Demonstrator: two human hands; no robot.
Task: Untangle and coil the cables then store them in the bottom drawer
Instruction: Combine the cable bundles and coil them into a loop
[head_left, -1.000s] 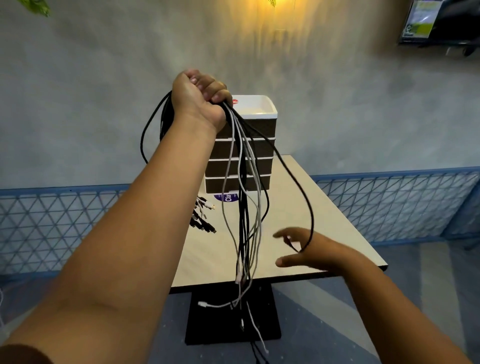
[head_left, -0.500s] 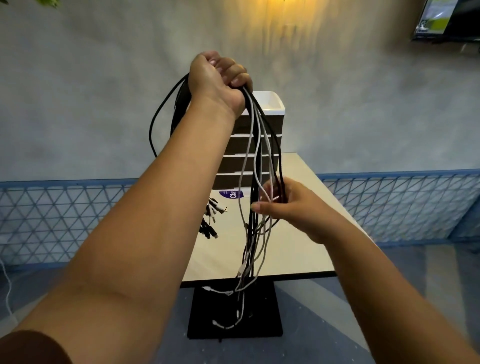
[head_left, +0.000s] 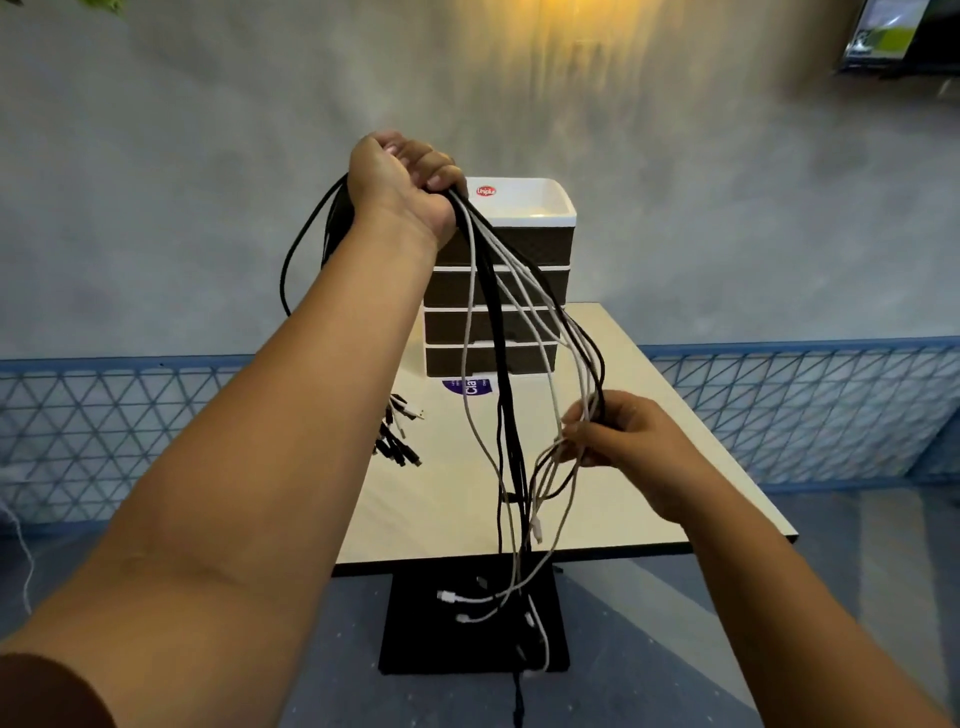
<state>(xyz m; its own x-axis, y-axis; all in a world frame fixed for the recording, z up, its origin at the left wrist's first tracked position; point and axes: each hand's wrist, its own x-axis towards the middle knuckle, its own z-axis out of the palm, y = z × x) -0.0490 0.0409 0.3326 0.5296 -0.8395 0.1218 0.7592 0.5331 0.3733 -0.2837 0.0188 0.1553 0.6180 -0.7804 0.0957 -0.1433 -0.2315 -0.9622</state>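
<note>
1. Cables (head_left: 498, 332), black and white mixed in one bundle, hung from the left hand (head_left: 400, 182), which was raised high with its fingers curled tight round the top of the bundle.
2. A black loop of the same bundle drooped down on the far side of the left forearm.
3. The right hand (head_left: 618, 436) was lower and to the right, its fingertips pinching a few white and black strands and drawing them sideways away from the main hang.
4. The strands fanned out from the left fist toward the right hand, while the rest fell straight down past the near edge of the table (head_left: 649, 499).
5. Loose ends with white plugs dangled below the tabletop, in front of the black table base (head_left: 415, 639).
6. A drawer unit (head_left: 540, 260) with four dark drawers and a white top tray stood on the table behind the cables; the bottom drawer (head_left: 535, 358) was closed.
7. A cluster of dark connectors (head_left: 397, 436) lay on the table left of the hanging bundle, near the drawer unit.
8. A blue lattice fence (head_left: 805, 410) ran behind the table against a grey wall.
</note>
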